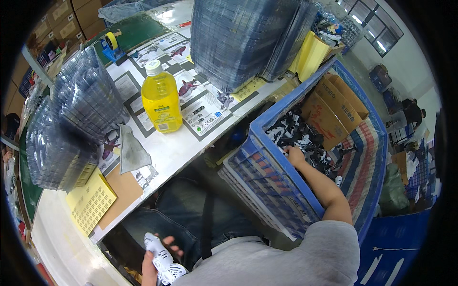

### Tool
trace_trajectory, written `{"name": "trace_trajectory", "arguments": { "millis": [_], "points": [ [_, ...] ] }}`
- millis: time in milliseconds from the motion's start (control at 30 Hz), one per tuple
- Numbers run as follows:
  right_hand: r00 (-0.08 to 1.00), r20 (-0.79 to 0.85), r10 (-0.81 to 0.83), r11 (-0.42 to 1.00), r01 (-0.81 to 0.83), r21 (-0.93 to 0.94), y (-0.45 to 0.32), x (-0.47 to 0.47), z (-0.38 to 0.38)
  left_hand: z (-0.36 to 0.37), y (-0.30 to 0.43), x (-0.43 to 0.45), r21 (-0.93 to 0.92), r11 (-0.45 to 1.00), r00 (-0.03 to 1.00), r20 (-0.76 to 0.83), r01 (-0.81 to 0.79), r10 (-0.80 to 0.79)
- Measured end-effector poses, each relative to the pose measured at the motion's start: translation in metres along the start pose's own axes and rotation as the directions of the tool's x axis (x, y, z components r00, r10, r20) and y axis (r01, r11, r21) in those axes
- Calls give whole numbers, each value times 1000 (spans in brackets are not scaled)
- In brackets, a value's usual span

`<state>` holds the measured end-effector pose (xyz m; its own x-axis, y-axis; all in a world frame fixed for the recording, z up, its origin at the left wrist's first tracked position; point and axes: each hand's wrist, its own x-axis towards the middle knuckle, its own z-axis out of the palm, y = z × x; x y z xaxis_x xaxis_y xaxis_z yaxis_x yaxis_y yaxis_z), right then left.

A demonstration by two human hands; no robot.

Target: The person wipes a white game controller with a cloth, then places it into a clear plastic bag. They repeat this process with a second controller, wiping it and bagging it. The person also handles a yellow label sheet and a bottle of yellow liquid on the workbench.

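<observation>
Low in front of my body, my left hand point(149, 267) holds a white plastic toy part point(159, 255) with dark slots and rounded, grille-like ends. My right arm reaches over the rim of a blue plastic crate point(263, 143). Inside it, my right hand point(295, 156) is at a heap of small black-and-white plastic toy parts point(311, 137). Its fingertips are partly hidden among the pieces, and whether they grip one is unclear. An open cardboard box point(334, 111) leans inside the crate, above the heap. Striped woven sheeting point(361, 161) lines the crate's far side.
On the table point(171, 152) stand a bottle of yellow liquid point(162, 103), stacked clear plastic trays point(243, 39), more clear trays point(82, 93), a grey cloth point(132, 152), yellow label sheets point(93, 200) and a tape dispenser point(113, 50). People point(411, 112) are in the background.
</observation>
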<state>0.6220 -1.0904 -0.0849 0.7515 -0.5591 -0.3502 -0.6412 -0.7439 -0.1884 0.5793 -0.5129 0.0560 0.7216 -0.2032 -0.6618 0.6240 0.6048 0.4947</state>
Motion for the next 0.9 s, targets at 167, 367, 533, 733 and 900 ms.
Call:
{"name": "trace_trajectory", "arguments": {
  "millis": [167,367,533,733,900],
  "points": [
    [953,178,-246,874,138,466,3,-4,-41,-31,16,-6,217,974,992,90,64,-85],
    [785,412,-463,885,383,265,27,-9,11,-27,63,21,152,939,948,133,-309,291],
    [740,598,-308,892,443,-88,-11,-23,24,-51,87,49,111,962,948,231,-248,218],
    [825,506,-252,845,443,-301,12,-28,-16,-59,94,49,119,956,929,296,-267,223],
    [943,-62,-326,938,315,-141,5,-54,-125,-51,107,30,-8,951,920,251,-308,300]
  ]
}}
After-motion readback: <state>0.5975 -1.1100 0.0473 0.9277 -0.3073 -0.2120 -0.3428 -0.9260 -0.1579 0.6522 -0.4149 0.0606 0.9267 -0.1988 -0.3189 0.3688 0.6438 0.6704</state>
